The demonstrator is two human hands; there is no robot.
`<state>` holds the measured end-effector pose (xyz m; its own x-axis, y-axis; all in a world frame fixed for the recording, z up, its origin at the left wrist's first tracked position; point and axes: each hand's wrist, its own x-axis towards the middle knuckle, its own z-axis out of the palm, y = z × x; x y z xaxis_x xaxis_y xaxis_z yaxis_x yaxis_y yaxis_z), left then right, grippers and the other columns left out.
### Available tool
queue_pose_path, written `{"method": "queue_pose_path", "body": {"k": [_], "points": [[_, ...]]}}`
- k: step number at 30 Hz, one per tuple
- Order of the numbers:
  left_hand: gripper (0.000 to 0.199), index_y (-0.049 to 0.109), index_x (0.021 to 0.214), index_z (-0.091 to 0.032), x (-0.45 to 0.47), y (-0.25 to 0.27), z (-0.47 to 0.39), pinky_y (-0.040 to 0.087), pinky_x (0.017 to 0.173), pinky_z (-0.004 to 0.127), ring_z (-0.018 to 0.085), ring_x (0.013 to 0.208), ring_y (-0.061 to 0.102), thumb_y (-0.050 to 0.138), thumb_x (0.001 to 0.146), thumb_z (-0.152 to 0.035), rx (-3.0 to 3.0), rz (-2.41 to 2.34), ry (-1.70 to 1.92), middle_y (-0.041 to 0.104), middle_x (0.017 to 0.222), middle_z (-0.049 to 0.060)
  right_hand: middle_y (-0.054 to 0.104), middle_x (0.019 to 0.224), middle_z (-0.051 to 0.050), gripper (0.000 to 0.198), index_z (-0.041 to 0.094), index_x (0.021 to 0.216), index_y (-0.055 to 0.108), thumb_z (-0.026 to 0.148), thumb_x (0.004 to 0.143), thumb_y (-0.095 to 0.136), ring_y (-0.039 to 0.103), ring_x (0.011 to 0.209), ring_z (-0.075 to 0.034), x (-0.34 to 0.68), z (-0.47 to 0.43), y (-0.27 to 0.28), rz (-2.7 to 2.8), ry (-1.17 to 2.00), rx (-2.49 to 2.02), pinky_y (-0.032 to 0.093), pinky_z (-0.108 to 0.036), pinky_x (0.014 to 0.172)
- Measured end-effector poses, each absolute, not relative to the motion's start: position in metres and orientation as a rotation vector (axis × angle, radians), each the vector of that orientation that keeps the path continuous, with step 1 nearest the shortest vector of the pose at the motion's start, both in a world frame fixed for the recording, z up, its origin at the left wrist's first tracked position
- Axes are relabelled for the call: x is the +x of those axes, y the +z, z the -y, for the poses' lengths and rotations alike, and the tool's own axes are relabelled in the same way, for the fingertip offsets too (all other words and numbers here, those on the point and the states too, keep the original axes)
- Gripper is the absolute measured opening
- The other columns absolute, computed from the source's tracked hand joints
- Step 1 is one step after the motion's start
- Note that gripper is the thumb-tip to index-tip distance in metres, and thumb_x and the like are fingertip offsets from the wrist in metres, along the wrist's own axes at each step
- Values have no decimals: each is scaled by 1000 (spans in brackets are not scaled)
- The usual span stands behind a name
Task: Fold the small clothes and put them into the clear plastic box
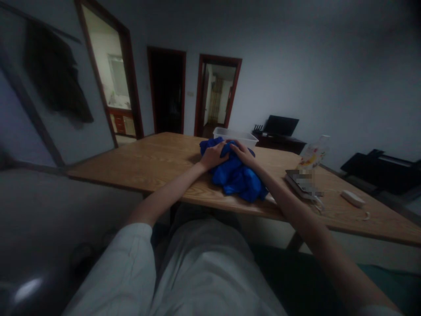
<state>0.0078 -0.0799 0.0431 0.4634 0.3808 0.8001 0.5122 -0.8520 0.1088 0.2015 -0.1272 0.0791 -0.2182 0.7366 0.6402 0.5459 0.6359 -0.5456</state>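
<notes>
While left fingers point(220, 148) and right fingers point(238, 149) grip blue cloth point(235, 176), the container point(311, 157) bears coloured print; it's unreadable.

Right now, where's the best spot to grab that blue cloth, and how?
I'd pinch folds at the near end of the blue cloth, coming from the near side of the table. It looks easiest: bunched and uncovered, while the left hand and right hand rest on the far part.

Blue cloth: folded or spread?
Neither; bunched up. The blue cloth lies in an uneven, wrinkled heap under the left hand and right hand.
</notes>
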Motion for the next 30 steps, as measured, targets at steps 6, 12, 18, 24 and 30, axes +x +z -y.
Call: {"method": "queue_pose_path", "body": {"k": [6,12,18,24,30], "points": [[56,44,152,-18,6,46,85,56,102,37,26,131,63,55,100,-34,-2583,756,-1330,58,151,13,70,130,-4,57,25,126,66,70,92,55,60,127,-28,200,129,78,1855,260,-1030,41,-42,119],[49,46,148,-19,1,54,92,59,94,34,24,132,61,51,103,-37,-2586,714,-1326,55,151,14,70,129,-5,57,26,125,65,71,92,57,61,125,-29,203,126,76,1832,264,-1046,42,-43,118],[47,49,145,-20,1,55,94,60,83,32,26,124,64,47,105,-43,-2541,755,-1279,54,147,15,72,125,-2,60,28,125,68,75,92,53,61,124,-28,204,124,77,1832,284,-1092,40,-45,119],[49,50,148,-24,2,52,92,57,74,31,26,110,69,39,107,-48,-2512,769,-1211,56,142,15,74,119,-4,62,25,117,73,77,91,53,64,121,-32,200,131,81,1795,242,-1110,43,-47,116],[49,47,152,-26,2,52,89,56,72,31,27,107,70,34,108,-47,-2470,813,-1191,57,142,15,71,129,-4,64,28,126,68,78,90,53,61,128,-30,208,122,75,1763,267,-1088,41,-48,120]]}}
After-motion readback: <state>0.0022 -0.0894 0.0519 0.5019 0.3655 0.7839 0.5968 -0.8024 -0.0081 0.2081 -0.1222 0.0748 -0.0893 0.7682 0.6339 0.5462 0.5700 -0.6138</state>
